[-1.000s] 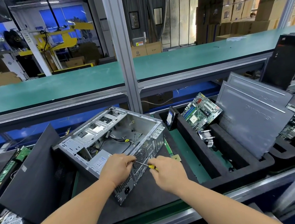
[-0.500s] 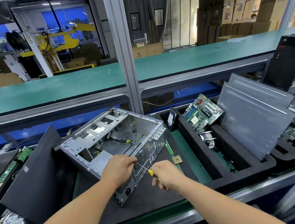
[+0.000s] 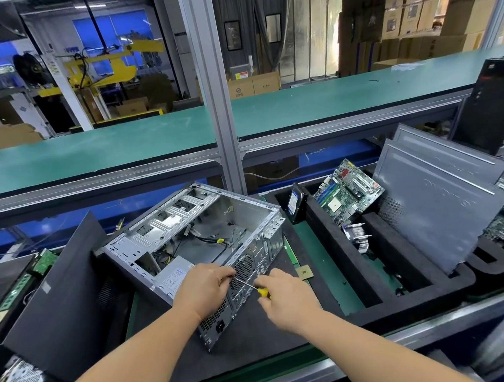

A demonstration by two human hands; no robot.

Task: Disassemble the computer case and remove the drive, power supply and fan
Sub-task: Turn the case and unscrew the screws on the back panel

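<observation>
R hand (image 3: 286, 293) nearer case (image 3: 217, 223), screwdriver (image 3: 254, 288) gripped

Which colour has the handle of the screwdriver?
Yellow; the screwdriver handle shows at the right hand in the head view.

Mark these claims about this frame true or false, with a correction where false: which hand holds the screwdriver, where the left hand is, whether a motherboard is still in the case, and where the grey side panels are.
1. The right hand holds the yellow-handled screwdriver. True.
2. The left hand rests flat on the green conveyor belt. False: it rests on the rear edge of the computer case, by the screwdriver tip.
3. A motherboard is still mounted inside the case. False: the case interior shows bare metal and loose cables; a motherboard leans in the black foam tray to the right.
4. Grey side panels lean in the tray on the right. True.
</observation>
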